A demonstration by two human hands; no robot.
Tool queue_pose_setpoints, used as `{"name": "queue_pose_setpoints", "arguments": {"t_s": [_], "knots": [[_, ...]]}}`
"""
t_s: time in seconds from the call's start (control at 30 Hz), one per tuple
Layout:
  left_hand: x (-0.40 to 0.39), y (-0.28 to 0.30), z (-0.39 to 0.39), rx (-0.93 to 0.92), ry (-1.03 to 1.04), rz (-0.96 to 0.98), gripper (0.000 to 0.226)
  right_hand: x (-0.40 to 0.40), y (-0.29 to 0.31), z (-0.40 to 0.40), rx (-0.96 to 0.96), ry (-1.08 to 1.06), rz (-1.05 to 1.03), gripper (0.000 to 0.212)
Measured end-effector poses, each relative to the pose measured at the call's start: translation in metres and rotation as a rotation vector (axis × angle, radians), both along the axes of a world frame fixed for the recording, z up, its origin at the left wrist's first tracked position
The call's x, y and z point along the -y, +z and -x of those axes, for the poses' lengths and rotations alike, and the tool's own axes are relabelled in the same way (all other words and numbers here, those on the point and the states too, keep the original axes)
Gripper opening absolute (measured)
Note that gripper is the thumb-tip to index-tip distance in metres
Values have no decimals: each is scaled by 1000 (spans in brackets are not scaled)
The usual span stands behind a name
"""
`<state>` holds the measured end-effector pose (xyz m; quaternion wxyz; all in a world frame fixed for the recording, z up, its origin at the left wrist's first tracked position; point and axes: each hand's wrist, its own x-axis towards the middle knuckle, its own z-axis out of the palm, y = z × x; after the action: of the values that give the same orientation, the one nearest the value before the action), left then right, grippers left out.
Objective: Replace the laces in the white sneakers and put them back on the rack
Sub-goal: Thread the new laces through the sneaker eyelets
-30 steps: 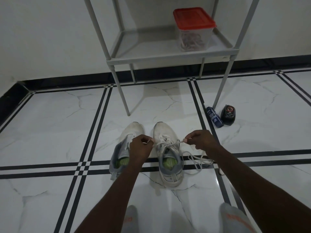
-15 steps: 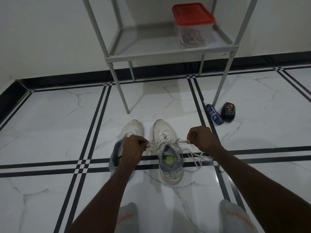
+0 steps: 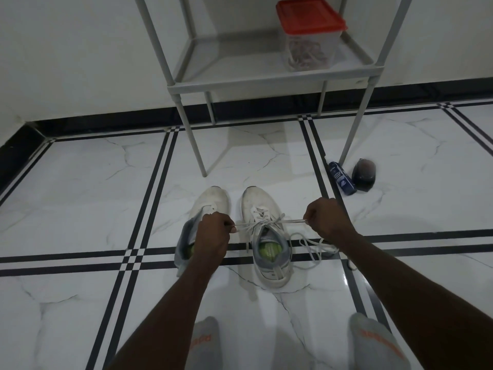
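I keep left hand (image 3: 212, 233) pinching one lace (image 3: 269, 222) end, right hand (image 3: 326, 220) pinching other; pull both evenly, level, so tension matches; right sneaker (image 3: 266, 236) on floor (image 3: 80, 182); left sneaker (image 3: 208, 206) beside it, rack (image 3: 266, 82) beyond.

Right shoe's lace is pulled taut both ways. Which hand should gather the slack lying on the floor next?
Probably right. The right hand pinches the lace directly above the loose slack on the floor beside the right sneaker. The left hand is across the shoe, over the left sneaker.
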<state>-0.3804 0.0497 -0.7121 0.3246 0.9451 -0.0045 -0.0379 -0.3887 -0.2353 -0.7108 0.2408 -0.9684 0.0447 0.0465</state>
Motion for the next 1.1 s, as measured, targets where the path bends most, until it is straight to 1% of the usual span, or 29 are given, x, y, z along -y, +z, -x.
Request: {"name": "queue_pose_setpoints", "arguments": {"t_s": [0.1,0.2,0.33,0.43,0.53,0.6,0.67,0.73,0.77,0.83,0.9,0.93,1.0,1.07,1.1], "knots": [[-2,-5,-3,-23,-18,-58,23,0,-8,-3,-6,-43,57,20],[-3,-8,-3,-24,-48,-94,20,-1,-11,-2,-18,-47,116,18],[-3,-4,-6,-84,-115,-251,15,2,-14,-4,-36,-39,197,17],[-2,-3,-5,-87,-118,-306,16,3,-14,-6,-38,-36,229,17],[-1,-7,0,-45,-92,-303,14,-2,-11,-1,-37,-70,231,16],[0,-10,-2,-46,-81,-280,13,-2,-9,-2,-70,-78,197,15],[1,-15,-4,-42,-66,-230,12,1,-7,-5,-160,-18,154,15],[4,-20,-3,-16,-79,-137,19,3,-4,-6,-212,41,61,27],[6,-23,-2,11,-105,-78,29,3,-1,-6,-202,42,-11,33],[12,-27,-1,65,-196,-17,46,-4,4,-5,-73,11,-169,38],[20,-29,-7,102,-232,-1,51,-17,10,-6,38,-5,-304,35],[25,-28,-7,86,-243,7,50,-25,14,-7,31,22,-329,34],[33,-21,-7,21,-283,-22,46,-39,19,-6,-44,138,-290,30],[41,-12,-3,-59,-303,-148,38,-49,15,-1,-92,218,-248,24],[44,-10,-3,-60,-286,-206,31,-52,12,1,-95,222,-235,20]]}}
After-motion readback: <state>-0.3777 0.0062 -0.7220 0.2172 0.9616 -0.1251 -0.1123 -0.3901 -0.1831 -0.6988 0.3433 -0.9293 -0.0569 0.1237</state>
